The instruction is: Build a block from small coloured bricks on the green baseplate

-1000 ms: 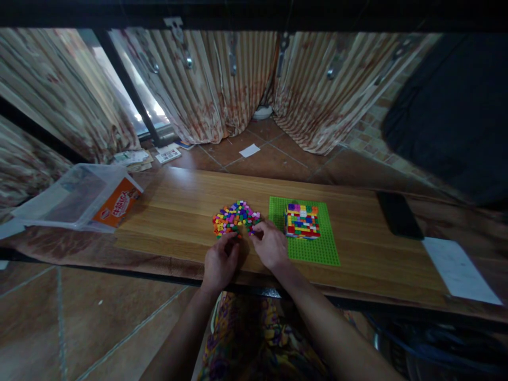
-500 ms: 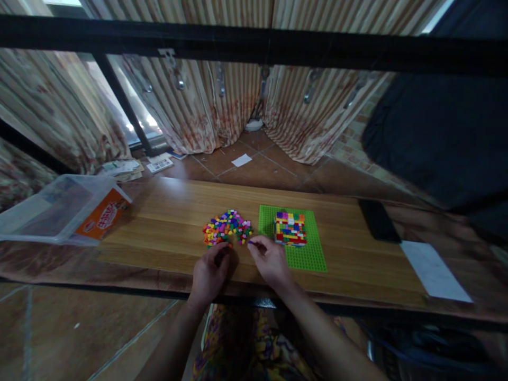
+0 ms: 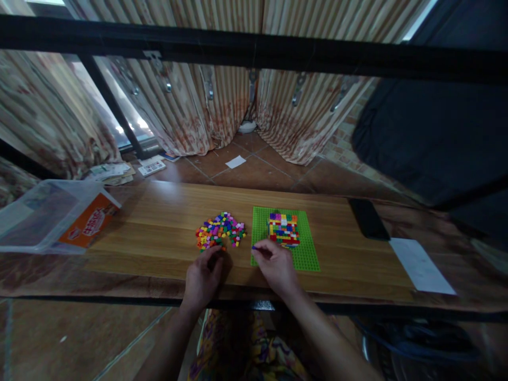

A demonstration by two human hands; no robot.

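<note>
My right hand (image 3: 277,267) pinches a small blue-purple toy brick (image 3: 254,247) between thumb and forefinger, over the left edge of a green baseplate (image 3: 307,254). On that plate stands a block built of many-coloured bricks (image 3: 284,231), just beyond my right knuckles. My left hand (image 3: 203,278) rests at the near edge of a pile of loose bricks (image 3: 216,231), fingers bent and the thumb apart from the forefinger. An orange brick lies by its fingertips; I see nothing clearly held there.
A clear plastic box (image 3: 47,217) with an orange label sits at the table's left end. To the right lie a black phone (image 3: 368,218) and a white sheet of paper (image 3: 423,265). A dark rail (image 3: 254,50) crosses beyond the wooden table (image 3: 151,233), before striped curtains.
My right hand has moved right with the small brick, from beside the pile to the baseplate's left edge. My left hand stays by the pile. The whole view has shifted slightly.
</note>
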